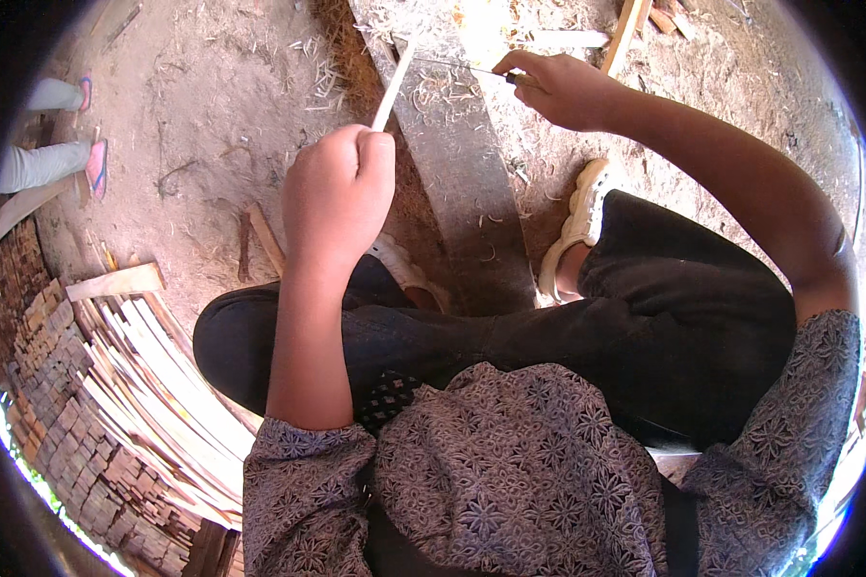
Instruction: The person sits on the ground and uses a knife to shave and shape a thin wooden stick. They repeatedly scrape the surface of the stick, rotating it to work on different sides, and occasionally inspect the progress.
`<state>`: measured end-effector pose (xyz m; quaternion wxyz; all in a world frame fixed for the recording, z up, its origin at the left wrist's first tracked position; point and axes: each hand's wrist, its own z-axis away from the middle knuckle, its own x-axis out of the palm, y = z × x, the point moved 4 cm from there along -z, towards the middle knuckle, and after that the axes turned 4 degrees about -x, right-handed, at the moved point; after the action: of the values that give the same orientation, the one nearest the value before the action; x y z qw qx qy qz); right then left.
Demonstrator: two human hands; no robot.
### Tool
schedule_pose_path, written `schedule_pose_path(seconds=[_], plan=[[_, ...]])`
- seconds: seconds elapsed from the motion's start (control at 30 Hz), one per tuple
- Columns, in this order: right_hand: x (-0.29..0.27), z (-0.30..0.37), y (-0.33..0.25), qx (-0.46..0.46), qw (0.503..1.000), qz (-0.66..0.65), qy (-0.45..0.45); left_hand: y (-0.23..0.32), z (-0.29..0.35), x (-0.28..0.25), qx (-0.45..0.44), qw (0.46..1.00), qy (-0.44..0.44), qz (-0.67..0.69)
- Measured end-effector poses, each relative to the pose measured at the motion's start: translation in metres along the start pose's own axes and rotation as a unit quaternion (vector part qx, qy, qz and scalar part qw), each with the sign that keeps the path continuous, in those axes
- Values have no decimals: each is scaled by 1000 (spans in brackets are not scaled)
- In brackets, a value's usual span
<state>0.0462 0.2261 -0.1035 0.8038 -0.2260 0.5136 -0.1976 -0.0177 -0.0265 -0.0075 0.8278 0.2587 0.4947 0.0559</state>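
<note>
Gripping pale wood strip over plank in head view, left hand is closing tight; right hand is clasping knife, blade reaching toward strip's far end, contact unclear. Slipping blade could be nicking left hand, loose grip or sudden giving of wood causing it. Shavings are cluttering plank; pale shoes are crowding its sides; cut-wood stack is lining left, second person's feet standing beyond.
</note>
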Motion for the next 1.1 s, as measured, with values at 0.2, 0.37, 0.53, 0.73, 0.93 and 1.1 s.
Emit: schedule_pose_path(seconds=[0.2, 0.37, 0.53, 0.73, 0.93, 1.1], plan=[[-8, 14, 4, 60, 998, -19, -9, 24, 11, -13, 1, 990, -14, -140], [-3, 30, 33, 97, 994, -33, -29, 37, 11, -10, 73, 975, -22, -209], [-8, 50, 27, 66, 993, -98, -7, 45, 4, -5, 141, 945, -57, -288], [1, 60, -7, -31, 981, -191, 11, 44, -7, -5, 218, 916, -7, -337], [0, 47, -22, -60, 986, -156, 25, 58, -10, -2, 221, 912, -31, -344], [-7, 42, -24, -49, 995, -78, 35, 58, -17, -3, 221, 897, -51, -378]])
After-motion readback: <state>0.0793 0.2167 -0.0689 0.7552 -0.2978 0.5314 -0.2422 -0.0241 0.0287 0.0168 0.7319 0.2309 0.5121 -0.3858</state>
